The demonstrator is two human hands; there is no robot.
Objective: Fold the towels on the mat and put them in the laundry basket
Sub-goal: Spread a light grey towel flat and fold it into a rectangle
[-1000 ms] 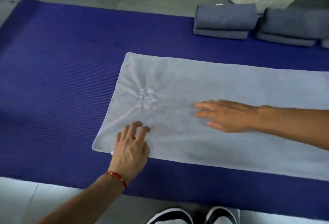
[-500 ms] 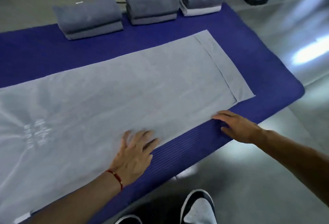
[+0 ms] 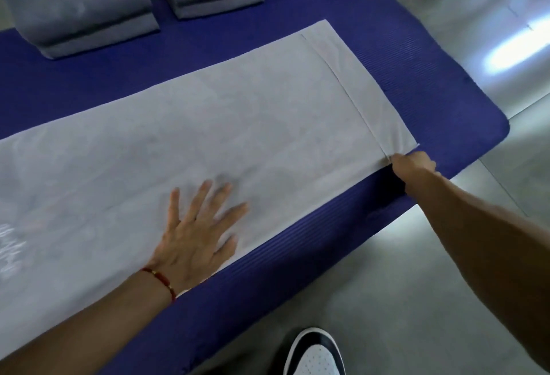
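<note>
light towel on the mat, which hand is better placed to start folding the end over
Right. The right hand already pinches the near end corner of the light towel, so it can likely lift it over. The left hand lies flat mid-towel, better for pinning.

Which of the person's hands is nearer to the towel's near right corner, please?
Right. The right hand pinches the towel at that corner; the left hand lies flat on the towel, well left of it.
</note>
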